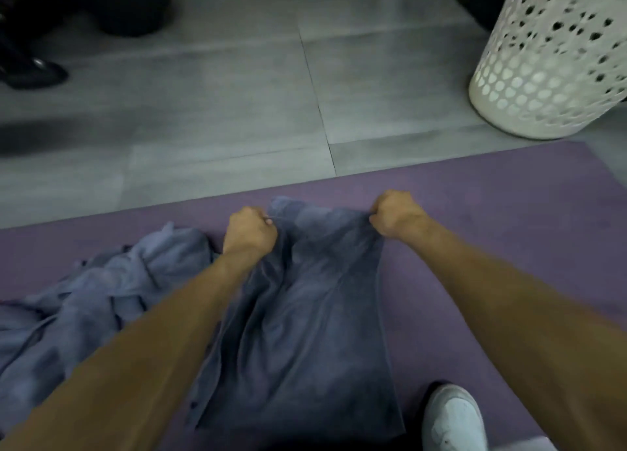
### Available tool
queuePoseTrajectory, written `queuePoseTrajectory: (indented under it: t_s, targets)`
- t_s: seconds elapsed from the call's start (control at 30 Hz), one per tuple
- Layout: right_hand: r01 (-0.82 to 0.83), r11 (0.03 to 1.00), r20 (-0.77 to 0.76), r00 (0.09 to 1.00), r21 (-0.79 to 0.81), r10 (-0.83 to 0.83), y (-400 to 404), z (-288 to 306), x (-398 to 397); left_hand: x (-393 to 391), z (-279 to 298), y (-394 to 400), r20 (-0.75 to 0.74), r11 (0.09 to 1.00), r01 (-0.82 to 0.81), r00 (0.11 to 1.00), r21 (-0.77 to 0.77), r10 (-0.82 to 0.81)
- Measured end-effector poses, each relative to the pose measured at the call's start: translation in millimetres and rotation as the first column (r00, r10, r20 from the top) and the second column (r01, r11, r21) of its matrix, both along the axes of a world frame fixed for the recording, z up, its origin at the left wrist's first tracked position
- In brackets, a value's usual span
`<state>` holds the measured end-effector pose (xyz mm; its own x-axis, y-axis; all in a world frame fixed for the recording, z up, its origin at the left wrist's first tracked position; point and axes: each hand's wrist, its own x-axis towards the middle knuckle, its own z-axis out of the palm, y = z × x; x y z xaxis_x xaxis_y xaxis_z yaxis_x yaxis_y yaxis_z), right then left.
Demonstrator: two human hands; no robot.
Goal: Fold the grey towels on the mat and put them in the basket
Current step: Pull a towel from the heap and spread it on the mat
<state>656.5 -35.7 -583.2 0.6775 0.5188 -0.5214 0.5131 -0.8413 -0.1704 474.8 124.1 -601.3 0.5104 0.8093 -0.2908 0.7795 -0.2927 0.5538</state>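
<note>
- Our left hand and right hand each pinch a far corner of the wrinkled grey terry towel — it lies lengthwise on the purple foam mat.
- Crumpled grey towels heaped at left.
- White perforated plastic basket stands beyond the mat — no writing readable.

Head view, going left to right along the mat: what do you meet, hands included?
Crumpled towel pile → left hand → towel being held → right hand → white shoe → basket, just off the mat.

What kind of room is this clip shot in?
Probably a home laundry or living area: grey tiled floor, a white perforated basket, and a purple mat with towels on it.
</note>
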Motion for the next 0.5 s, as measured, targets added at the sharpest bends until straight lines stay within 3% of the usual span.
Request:
queuePoseTrajectory:
  t_s: [0.1,0.17,0.23,0.33,0.5]
  targets:
    - [0.149,0.977,-0.05,0.988,0.153,-0.143,-35.9,79.1,-29.0,-21.5,67.1,-23.7,0.113,0.978,-0.11,0.985,-0.176,0.131]
    - [0.246,0.888,-0.03,0.967,0.388,-0.254,-69.1,121.0,-50.2,-39.9,102.0,-37.6,0.282,0.973,-0.19,0.934,-0.133,0.221]
    - [0.225,0.802,0.096,0.939,0.553,-0.33,-106.3,147.3,-69.5,-66.6,126.4,-55.8,0.48,0.957,-0.284,0.833,-0.057,0.276]
    - [0.216,0.837,0.148,0.933,0.502,-0.329,-161.0,172.9,-92.5,-107.5,159.5,-93.1,0.468,0.986,-0.166,0.872,0.004,0.145]
    - [0.284,0.68,0.13,0.863,0.676,-0.489,-218.2,214.2,-121.0,-147.5,210.6,-111.3,0.624,0.939,-0.335,0.718,-0.079,0.308]
